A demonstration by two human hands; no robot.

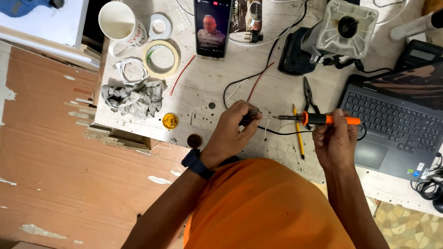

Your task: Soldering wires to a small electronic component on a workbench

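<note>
The right hand (335, 138) was closed around a soldering iron (318, 119) with an orange plastic grip, its slim metal tip level and pointing left. The left hand (233, 131) pinched a small dark part (253, 114) with thin white wires, just off the tip, above the scuffed pale worktable (203, 87). A yellow pencil (298, 133) and pliers (308, 95) lay close by, a crumpled grey rag (134, 97) farther left

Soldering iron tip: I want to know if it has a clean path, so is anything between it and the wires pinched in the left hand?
Nothing visible. The soldering iron in the right hand points its tip straight at the small wires pinched in the left hand, with only bare table in the gap. The yellow pencil lies behind the tip.
</note>
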